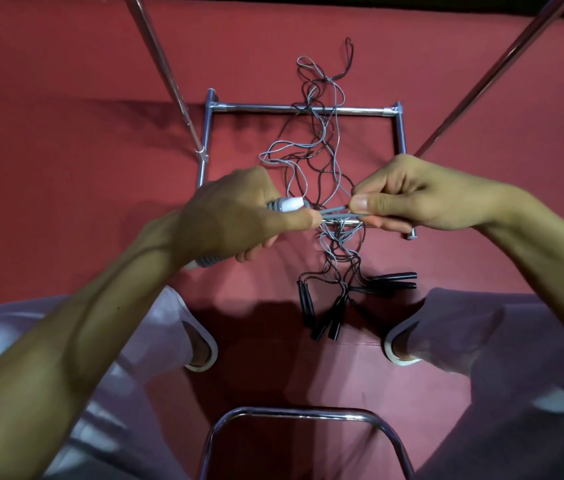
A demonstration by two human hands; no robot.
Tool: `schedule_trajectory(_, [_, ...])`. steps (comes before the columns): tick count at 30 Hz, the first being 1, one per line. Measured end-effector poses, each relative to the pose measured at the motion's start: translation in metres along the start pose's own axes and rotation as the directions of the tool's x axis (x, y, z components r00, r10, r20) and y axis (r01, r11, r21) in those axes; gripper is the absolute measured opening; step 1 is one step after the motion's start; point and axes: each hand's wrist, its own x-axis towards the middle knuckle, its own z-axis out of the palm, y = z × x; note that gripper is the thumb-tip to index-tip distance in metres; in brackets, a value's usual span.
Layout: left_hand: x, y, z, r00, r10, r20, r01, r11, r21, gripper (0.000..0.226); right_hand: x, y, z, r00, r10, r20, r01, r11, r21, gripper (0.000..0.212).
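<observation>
Your left hand point(239, 220) is curled round the white handle point(289, 204), whose ribbed butt pokes out under your palm at 7 o'clock. Your right hand point(408, 199), at 3 o'clock from it, pinches the grey cord point(336, 211) between thumb and forefinger, just where it leaves the handle's nose. Both sit at the centre of the view, over the near bar of the metal frame point(273, 107). The handle looks like light, rigid plastic, and the ribbing should give a sure grip, so hold it there. The cord is likely thin, limp and a little springy, with a smooth jacket that could slide through a loose pinch. Take it close to the handle and feed it in short lengths rather than tugging, since a pull would probably tighten the tangle point(311, 161). That tangle of grey and dark cords runs from 12 o'clock, across the far bar, down to the black handles point(329, 313) at 6 o'clock on the red floor point(66, 133). You cannot trace which cord belongs to which handle, because the crossings blur together. Your hands cover most of the near bar and the spot where cords wrap it. The fingers beneath the white handle are hidden, as is the frame's near-left corner.
</observation>
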Motion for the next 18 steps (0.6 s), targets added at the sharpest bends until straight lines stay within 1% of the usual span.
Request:
schedule_trajectory(3, [0.009, -0.006, 0.005, 0.997, -0.020, 0.077, 0.026, 0.996, -0.080, 0.065, -0.002, 0.004, 0.003, 0.998, 0.038, -0.048, -0.038, 0.999, 0.009, 0.041])
schedule_trajectory(5, [0.018, -0.008, 0.008, 0.995, -0.007, 0.096, 0.026, 0.980, -0.199, 0.061, -0.002, 0.002, 0.004, 0.990, 0.046, -0.130, -0.042, 0.999, 0.029, 0.037])
schedule_trajectory(7, [0.023, -0.006, 0.010, 0.998, 0.014, 0.064, 0.006, 0.950, -0.313, 0.050, -0.001, -0.006, 0.005, 0.968, 0.002, -0.250, 0.007, 0.999, 0.035, 0.031])
schedule_trajectory(8, [0.024, -0.002, 0.010, 0.999, 0.035, 0.028, -0.022, 0.922, -0.386, 0.042, 0.000, -0.012, 0.007, 0.947, -0.042, -0.319, 0.056, 0.998, 0.034, 0.027])
schedule_trajectory(10, [0.022, 0.007, 0.008, 0.992, 0.091, -0.086, -0.123, 0.834, -0.538, 0.022, 0.004, -0.027, 0.009, 0.878, -0.125, -0.462, 0.167, 0.985, 0.050, 0.022])
schedule_trajectory(11, [0.020, 0.011, 0.005, 0.982, 0.120, -0.149, -0.185, 0.784, -0.592, 0.011, 0.006, -0.034, 0.010, 0.840, -0.147, -0.522, 0.218, 0.973, 0.077, 0.019])
schedule_trajectory(12, [0.018, 0.016, 0.002, 0.966, 0.145, -0.214, -0.247, 0.756, -0.606, 0.004, 0.007, -0.041, 0.011, 0.806, -0.155, -0.571, 0.261, 0.959, 0.108, 0.015])
schedule_trajectory(14, [0.015, 0.027, -0.003, 0.917, 0.198, -0.348, -0.370, 0.750, -0.548, 0.008, 0.008, -0.053, 0.008, 0.753, -0.164, -0.638, 0.327, 0.933, 0.147, 0.010])
schedule_trajectory(17, [0.013, 0.045, -0.007, 0.842, 0.238, -0.483, -0.486, 0.723, -0.490, 0.014, 0.005, -0.067, -0.004, 0.716, -0.145, -0.683, 0.392, 0.893, 0.222, 0.005])
schedule_trajectory(18, [0.011, 0.053, -0.010, 0.818, 0.246, -0.521, -0.514, 0.719, -0.468, 0.012, 0.003, -0.073, -0.008, 0.713, -0.138, -0.687, 0.417, 0.871, 0.258, 0.007])
